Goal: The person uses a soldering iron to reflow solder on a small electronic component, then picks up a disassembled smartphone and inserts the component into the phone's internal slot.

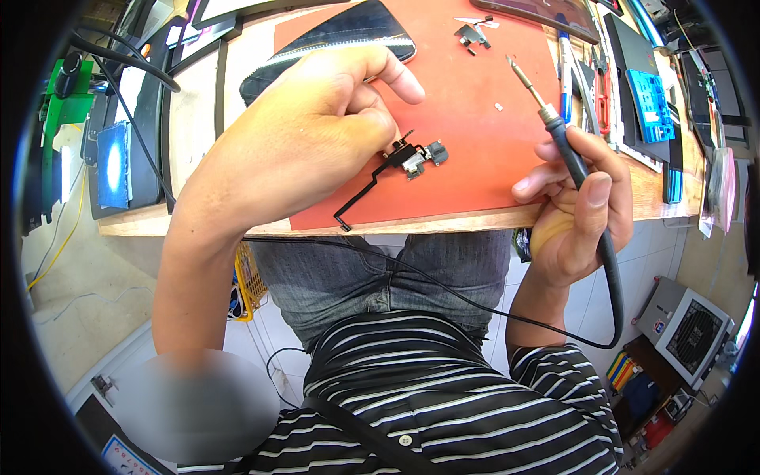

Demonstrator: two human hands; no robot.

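A soldering iron [579, 162] with a dark handle and bare metal tip is held in my right hand [586, 206], its tip pointing up and away over the orange-red mat [467, 170]. Thumb and fingers close round the handle. My left hand [332, 119] is curled over the mat with the index finger bent outward. Its thumb and lower fingers meet the edge of a small black flex cable [396, 162] with metal modules. Part of that grip is hidden under the hand. The thin tail of the flex cable runs toward the table's near edge.
Behind my left hand lies a dark zipped pouch [340, 39]. Small electronic parts [473, 36] sit at the mat's far side. Pens [564, 75], a blue plastic piece [649, 103] and tools crowd the right. The iron's black cord [475, 303] crosses over my lap.
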